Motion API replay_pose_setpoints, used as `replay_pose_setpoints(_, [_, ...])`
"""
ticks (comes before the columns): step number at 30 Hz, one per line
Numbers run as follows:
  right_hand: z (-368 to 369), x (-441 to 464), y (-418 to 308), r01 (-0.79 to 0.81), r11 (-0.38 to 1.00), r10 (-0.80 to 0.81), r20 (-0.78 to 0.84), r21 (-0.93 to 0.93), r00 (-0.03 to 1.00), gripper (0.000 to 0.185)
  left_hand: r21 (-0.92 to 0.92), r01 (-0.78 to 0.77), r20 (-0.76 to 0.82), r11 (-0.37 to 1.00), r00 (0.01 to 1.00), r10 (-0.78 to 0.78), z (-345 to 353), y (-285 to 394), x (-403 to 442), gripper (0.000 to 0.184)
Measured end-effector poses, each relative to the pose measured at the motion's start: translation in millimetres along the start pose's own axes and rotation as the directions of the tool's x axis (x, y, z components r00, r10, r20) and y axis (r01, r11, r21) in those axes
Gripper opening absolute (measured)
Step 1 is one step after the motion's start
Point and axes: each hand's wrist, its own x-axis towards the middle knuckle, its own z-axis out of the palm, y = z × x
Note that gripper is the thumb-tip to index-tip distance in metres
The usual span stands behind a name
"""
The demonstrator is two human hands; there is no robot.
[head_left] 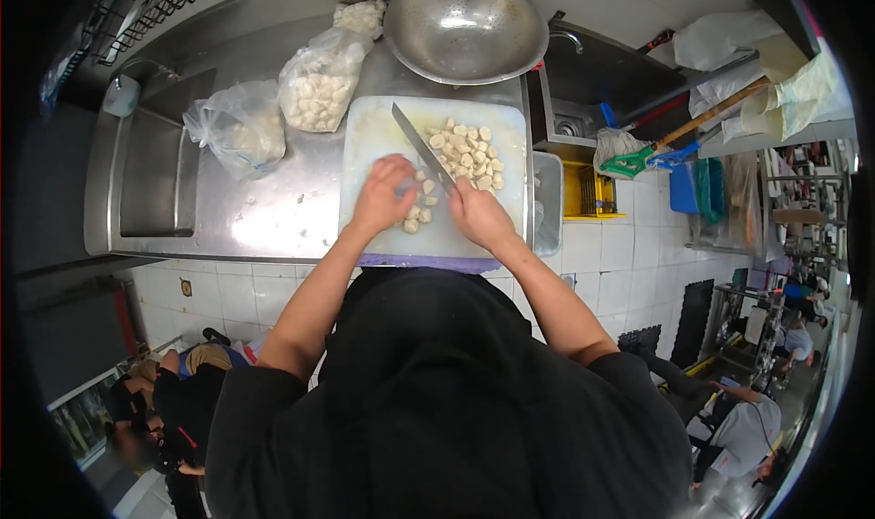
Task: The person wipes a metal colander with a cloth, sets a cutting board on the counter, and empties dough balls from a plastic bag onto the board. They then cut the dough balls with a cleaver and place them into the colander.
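Note:
My right hand [478, 215] grips the handle of a large kitchen knife [419, 143], whose blade points up and left across the white cutting board [369, 123]. Pale, round cut pieces of food [467, 153] lie heaped to the right of the blade. Over the board's left half, my left hand [385, 195] has its fingers bent and apart, slightly blurred, with no piece seen in its grasp. Beside its fingertips lie several loose pale pieces [417, 216]. What kind of food this is, I cannot tell.
Behind the board sits a large metal colander [465, 27]. Clear bags of pale pieces [319, 86] and a knotted bag [239, 129] stand on the steel counter [273, 214]. Sinks flank it at left [157, 177] and right [583, 91]. People are in the background.

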Motion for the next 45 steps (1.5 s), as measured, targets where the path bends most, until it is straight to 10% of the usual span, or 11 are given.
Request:
replay_pose_setpoints(3, [-3, -20, 6, 0.011, 0.999, -0.014, 0.061, 0.043, 0.998, 0.022, 0.252, 0.219, -0.004, 0.943, 0.974, -0.225, -29, 4, -2, 0.039])
replay_pose_setpoints(7, [5, -42, 7, -0.013, 0.997, 0.005, 0.105, 0.075, 0.994, 0.021, 0.1, 0.269, 0.219, 0.958, 0.933, -0.285, -32, -5, -14, 0.04])
replay_pose_setpoints(27, [16, -61, -6, -0.106, 0.994, 0.102, 0.132, 0.023, 0.986, 0.021, 0.041, 0.052, -0.004, 0.998, 0.999, -0.052, 2, 5, -23, 0.031])
replay_pose_setpoints(45, [20, -81, -39, -0.199, 0.978, 0.193, 0.093, 0.062, 0.977, 0.019, -0.011, -0.052, 0.228, 0.999, 0.972, 0.053, -9, -11, 2, 0.035])
